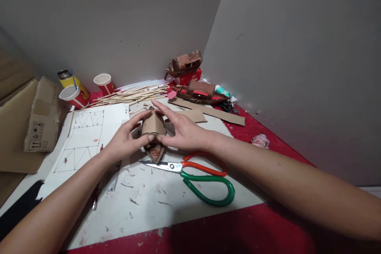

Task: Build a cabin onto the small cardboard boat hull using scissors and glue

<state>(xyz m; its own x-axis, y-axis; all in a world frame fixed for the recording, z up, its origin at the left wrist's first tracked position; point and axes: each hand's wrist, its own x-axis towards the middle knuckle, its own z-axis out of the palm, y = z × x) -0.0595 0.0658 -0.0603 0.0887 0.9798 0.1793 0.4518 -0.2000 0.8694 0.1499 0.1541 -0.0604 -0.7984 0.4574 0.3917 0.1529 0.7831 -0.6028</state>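
Note:
A small cardboard model boat point(154, 153) with a bent cardboard roof point(153, 123) sits on the white sheet. My left hand point(126, 137) grips the roof from the left, its thumb at the near edge and its fingers at the far end. From the right, my right hand point(183, 130) holds the same roof, thumb beside the other thumb. The boat's pointed end faces me. Scissors with one orange and one green handle point(208, 190) lie just in front, their blades near the boat's tip.
Behind are thin wooden sticks point(133, 94), cardboard strips point(220, 114) and two finished model boats point(187, 62). Paper cups point(74, 97), a yellow bottle point(66, 81), a drawing point(86, 139) and a cardboard box point(22, 123) stand or lie left. Crumpled tissue point(260, 141) is right.

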